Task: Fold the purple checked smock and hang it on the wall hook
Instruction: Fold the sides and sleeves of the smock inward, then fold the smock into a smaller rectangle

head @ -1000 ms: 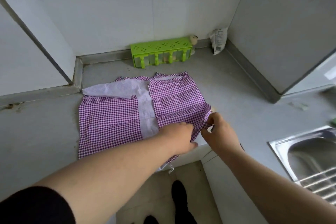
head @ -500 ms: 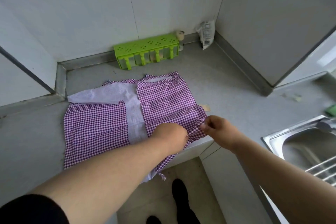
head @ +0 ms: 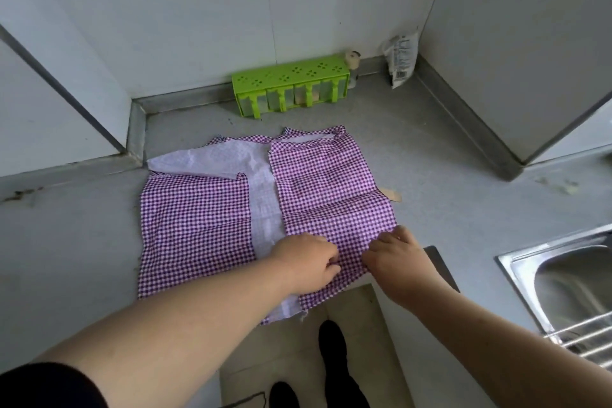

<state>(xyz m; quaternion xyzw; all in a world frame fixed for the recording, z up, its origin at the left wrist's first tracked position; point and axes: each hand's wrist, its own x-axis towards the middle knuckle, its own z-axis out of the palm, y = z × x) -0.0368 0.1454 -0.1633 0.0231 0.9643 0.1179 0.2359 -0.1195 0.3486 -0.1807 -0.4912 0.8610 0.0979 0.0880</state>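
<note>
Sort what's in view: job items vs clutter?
Job: purple checked cloth smock, flat on the grey countertop; left hand and right hand pinch its near right panel.

Clutter: green plastic spice rack, white printed packet, steel sink.

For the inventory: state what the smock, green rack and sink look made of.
Smock: thin woven cloth, matte; it creases and lies flat.
Green rack: moulded plastic, smooth, uniformly coloured.
Sink: probably stainless steel, brushed and reflective.
</note>
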